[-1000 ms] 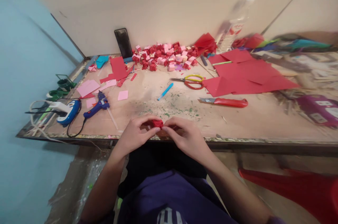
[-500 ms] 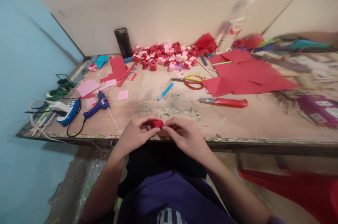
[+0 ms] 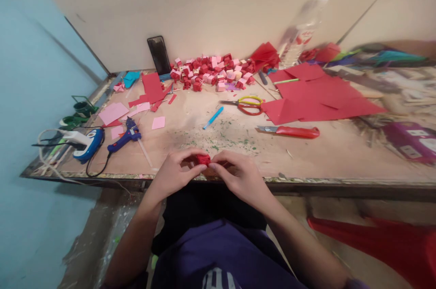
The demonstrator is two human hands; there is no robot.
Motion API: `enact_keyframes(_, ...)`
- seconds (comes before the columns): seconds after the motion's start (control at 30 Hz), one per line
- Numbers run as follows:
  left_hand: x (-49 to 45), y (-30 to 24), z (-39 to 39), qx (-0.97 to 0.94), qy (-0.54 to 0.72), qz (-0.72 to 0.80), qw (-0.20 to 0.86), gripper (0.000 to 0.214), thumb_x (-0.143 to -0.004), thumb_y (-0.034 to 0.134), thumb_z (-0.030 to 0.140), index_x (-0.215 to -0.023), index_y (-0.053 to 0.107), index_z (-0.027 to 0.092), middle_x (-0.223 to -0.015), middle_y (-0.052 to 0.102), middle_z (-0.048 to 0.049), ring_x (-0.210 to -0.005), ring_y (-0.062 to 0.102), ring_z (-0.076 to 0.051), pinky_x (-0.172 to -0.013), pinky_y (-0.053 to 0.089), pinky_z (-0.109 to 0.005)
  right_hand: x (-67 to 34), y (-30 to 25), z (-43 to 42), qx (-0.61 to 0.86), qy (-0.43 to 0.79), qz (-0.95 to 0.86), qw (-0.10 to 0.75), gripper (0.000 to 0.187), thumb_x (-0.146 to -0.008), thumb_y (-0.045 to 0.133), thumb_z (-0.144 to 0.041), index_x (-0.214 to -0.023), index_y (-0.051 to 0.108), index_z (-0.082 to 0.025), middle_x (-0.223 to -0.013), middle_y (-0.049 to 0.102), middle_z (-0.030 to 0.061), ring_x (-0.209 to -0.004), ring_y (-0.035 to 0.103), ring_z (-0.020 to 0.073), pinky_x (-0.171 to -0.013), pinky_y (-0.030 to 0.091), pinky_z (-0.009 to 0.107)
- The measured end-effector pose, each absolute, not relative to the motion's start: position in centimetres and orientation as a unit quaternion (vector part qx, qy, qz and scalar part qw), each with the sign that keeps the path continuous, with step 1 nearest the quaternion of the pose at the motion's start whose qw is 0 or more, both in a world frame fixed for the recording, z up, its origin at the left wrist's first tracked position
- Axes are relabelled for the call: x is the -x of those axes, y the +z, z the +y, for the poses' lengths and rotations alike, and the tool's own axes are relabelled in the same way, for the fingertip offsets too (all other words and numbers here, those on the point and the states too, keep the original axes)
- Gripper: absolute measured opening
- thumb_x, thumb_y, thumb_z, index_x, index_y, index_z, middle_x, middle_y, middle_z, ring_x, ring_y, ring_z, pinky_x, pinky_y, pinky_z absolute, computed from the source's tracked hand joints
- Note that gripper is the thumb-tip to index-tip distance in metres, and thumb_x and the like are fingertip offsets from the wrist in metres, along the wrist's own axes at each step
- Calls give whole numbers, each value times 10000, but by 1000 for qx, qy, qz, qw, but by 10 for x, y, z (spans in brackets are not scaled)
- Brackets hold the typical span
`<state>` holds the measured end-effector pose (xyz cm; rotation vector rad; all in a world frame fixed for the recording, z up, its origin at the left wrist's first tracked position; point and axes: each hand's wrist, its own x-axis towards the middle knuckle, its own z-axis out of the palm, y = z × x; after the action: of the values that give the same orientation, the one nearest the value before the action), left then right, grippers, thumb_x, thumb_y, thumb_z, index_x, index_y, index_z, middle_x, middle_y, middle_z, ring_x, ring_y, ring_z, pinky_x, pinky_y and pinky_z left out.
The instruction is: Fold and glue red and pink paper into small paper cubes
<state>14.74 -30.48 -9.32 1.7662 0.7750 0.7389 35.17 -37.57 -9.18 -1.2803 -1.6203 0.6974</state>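
Observation:
At the table's front edge, a small folded red paper piece [image 3: 204, 159] is held up between both hands. My left hand [image 3: 177, 168] grips it from the left, thumb below and fingers above. From the other side, my right hand [image 3: 238, 173] pinches its right end with thumb and forefinger. The fingers partly cover the piece, so its full shape is hidden. Beyond the hands lie a blue pen [image 3: 213, 118], yellow-and-red handled scissors [image 3: 250, 105] and a red-handled knife [image 3: 289, 131]. A heap of small red and pink paper cubes [image 3: 213, 73] rests against the back wall.
Red paper sheets [image 3: 313, 98] spread at the right, before a plastic bottle [image 3: 299, 39]. On the left are a blue glue gun [image 3: 127, 135], a blue power socket [image 3: 89, 144] with cables, and pink paper [image 3: 114, 113]. A phone [image 3: 158, 55] leans on the wall.

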Motion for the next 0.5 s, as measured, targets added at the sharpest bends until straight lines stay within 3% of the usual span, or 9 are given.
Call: enact_keyframes(0.5,-147,-94,-305,-740,308,322,504,215,-923,772,261,-1133,780,216,-1102,798,-59,-992,756,-197,-920,609,-333,-352,-93,-376,524,291,-656,459,111,-999,673,-222,-909,737,-222,-866,787,20,-766,734,166,-682,552,272)
